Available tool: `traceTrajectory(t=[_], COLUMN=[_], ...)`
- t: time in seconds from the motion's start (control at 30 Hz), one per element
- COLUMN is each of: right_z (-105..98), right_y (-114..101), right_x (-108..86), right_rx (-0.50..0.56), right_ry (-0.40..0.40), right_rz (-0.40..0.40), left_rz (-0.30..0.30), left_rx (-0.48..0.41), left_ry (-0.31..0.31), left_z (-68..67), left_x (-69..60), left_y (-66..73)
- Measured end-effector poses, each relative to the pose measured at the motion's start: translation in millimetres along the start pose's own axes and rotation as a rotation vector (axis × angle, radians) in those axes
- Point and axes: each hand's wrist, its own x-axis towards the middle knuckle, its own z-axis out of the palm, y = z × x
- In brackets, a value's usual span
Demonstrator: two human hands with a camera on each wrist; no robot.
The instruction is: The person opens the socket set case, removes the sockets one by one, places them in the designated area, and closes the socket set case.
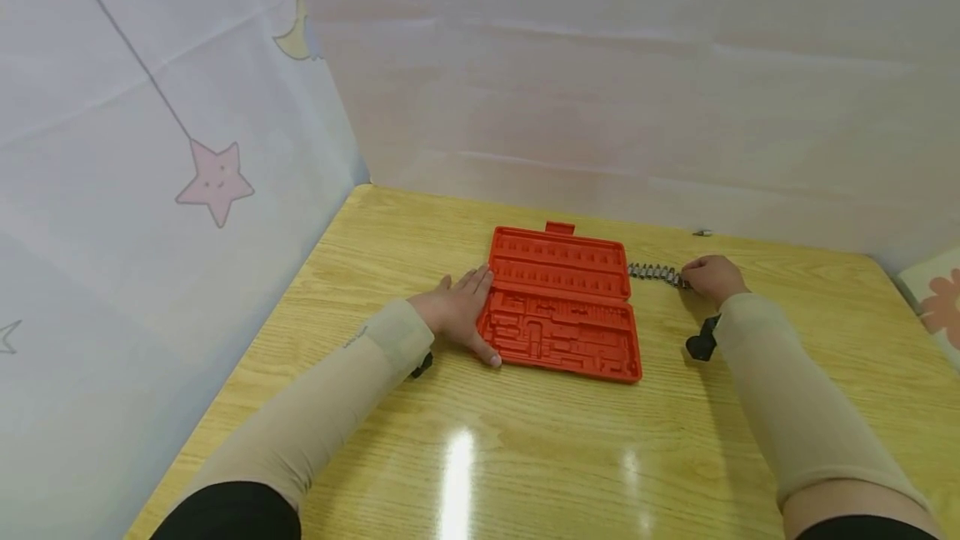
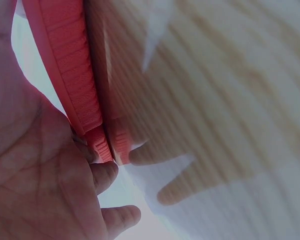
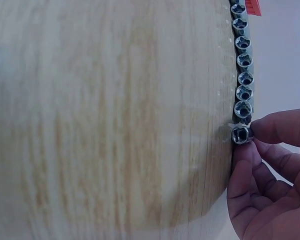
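Observation:
An open red plastic case [image 1: 561, 297] lies flat on the table, its moulded slots facing up with nothing seen in them. Against its left side rests my left hand [image 1: 454, 313], fingers spread and straight; the left wrist view shows the palm beside the red edge [image 2: 72, 65]. Right of the case runs a row of small metal sockets [image 1: 651, 272]. At the row's near-right end my right hand [image 1: 715, 277] pinches the last socket [image 3: 241, 134] between thumb and fingers. The other sockets [image 3: 244, 77] stand in line beyond it, hollow ends toward the right wrist camera.
A small metal piece [image 1: 702, 232] lies near the table's back edge. The wooden table [image 1: 555, 448] meets a pale cloth wall [image 1: 600, 107] behind and another on the left, printed with a pink star [image 1: 215, 182].

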Motion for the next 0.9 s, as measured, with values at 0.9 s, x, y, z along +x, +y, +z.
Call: traceTrajectory(t=[0.9], right_z=[-0.3], right_y=[13.1], right_x=[-55.7], right_rx=[0.319], right_ry=[0.036], right_rz=[-0.071], left_rz=[0.013], left_rx=[-0.031], left_ry=[0.003], left_z=[-2.3], left_x=[0.7], left_y=[0.3])
